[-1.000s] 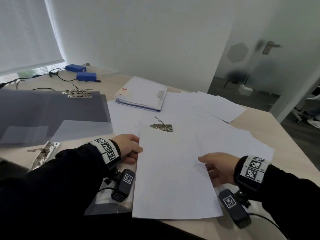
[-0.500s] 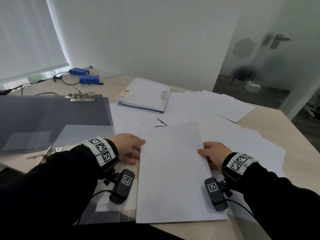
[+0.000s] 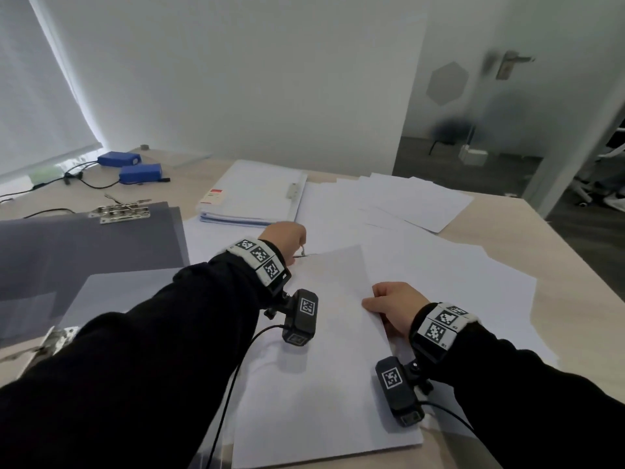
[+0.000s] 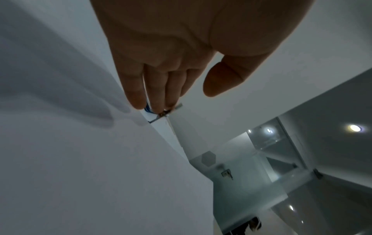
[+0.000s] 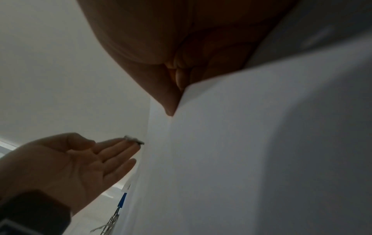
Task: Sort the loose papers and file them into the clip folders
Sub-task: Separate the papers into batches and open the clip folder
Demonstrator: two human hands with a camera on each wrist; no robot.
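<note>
A white sheet stack point(image 3: 324, 350) lies in front of me on the pale cover of an open clip folder point(image 3: 111, 292). My right hand point(image 3: 392, 302) pinches the stack's right edge, thumb on top and fingers curled beneath point(image 5: 181, 74). My left hand point(image 3: 287, 236) reaches past the stack's far edge. Its straight fingers point(image 4: 159, 98) touch the raised metal clip lever point(image 4: 168, 111), also seen as the lever point(image 5: 133, 140) in the right wrist view. The clip's base is hidden under the paper.
An open grey clip folder point(image 3: 84, 252) with its metal clip point(image 3: 120, 209) lies at the left, another clip point(image 3: 50, 340) nearer me. A filled white folder point(image 3: 257, 194) sits behind, loose sheets point(image 3: 416, 198) spread right. Blue boxes point(image 3: 130, 167) with cables stand far left.
My left hand left the stack's left edge and moved forward to the clip lever at its far edge. The right hand kept hold of the right edge.
</note>
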